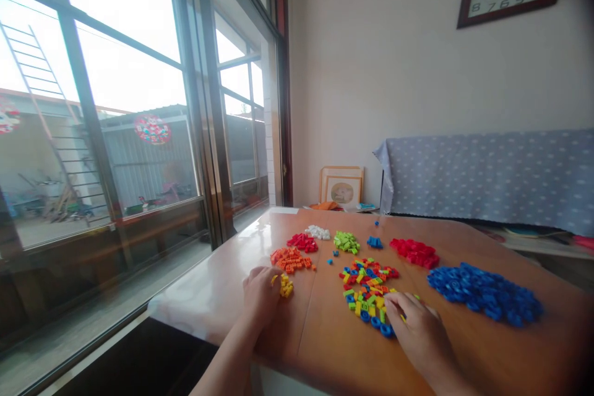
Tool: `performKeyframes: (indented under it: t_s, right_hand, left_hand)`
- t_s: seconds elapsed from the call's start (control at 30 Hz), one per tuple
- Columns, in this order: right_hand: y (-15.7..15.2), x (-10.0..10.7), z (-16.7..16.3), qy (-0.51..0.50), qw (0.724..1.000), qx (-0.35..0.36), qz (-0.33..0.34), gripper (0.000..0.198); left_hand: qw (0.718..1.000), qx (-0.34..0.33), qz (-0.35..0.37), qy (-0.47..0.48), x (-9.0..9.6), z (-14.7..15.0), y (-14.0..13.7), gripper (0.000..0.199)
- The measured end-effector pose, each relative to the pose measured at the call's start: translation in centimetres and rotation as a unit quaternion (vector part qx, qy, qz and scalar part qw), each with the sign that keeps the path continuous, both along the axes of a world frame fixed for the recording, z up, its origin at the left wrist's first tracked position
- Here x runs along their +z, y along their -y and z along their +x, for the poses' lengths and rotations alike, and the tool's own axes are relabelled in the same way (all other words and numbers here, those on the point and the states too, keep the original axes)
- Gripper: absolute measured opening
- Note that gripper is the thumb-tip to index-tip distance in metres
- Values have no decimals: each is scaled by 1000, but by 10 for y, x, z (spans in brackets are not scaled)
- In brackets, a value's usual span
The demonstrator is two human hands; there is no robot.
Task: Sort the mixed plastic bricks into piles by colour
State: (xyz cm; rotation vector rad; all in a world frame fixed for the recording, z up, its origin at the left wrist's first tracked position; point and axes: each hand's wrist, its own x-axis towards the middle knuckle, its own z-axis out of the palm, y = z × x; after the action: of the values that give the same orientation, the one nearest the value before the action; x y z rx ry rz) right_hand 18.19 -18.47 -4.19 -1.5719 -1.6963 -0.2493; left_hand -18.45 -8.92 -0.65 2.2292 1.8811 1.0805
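My left hand [262,289] rests at the left of a small pile of yellow toy building bricks [286,286]. Its fingers are curled, with a bit of yellow brick at the fingertips. At the right edge of a mixed pile of bricks [366,288] in red, yellow, green, orange and blue is my right hand [415,318]. Thumb and forefinger are pinched together there; what they hold, if anything, is too small to make out. Yellow and green pieces show around this hand, partly hidden by it. Blue ring-like pieces [387,330] lie at the mixed pile's near end.
Sorted piles lie on the wooden table [325,322]: orange [291,260], red [302,242], white [318,232], light green [346,242], another red [414,252] and a large blue one [485,294]. A few blue pieces [374,242] sit apart. A window [130,105] stands left.
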Motion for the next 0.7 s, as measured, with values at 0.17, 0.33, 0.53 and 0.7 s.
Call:
performKeyframes:
  t_s: [0.17, 0.33, 0.53, 0.7]
  right_hand:
    - [0, 4, -4, 20, 1000, -19, 3, 27]
    - [-5, 1, -7, 31, 999, -32, -1, 26]
    - [-6, 0, -6, 32, 999, -36, -25, 26]
    - [-6, 1, -8, 22, 998, -38, -34, 28]
  left_hand:
    - [998, 25, -13, 53, -9, -8, -11, 35]
    - [999, 3, -31, -9, -5, -1, -8, 44]
    - [989, -37, -79, -116, 3, 16, -2, 59]
    - [981, -76, -94, -152, 6, 18, -2, 44]
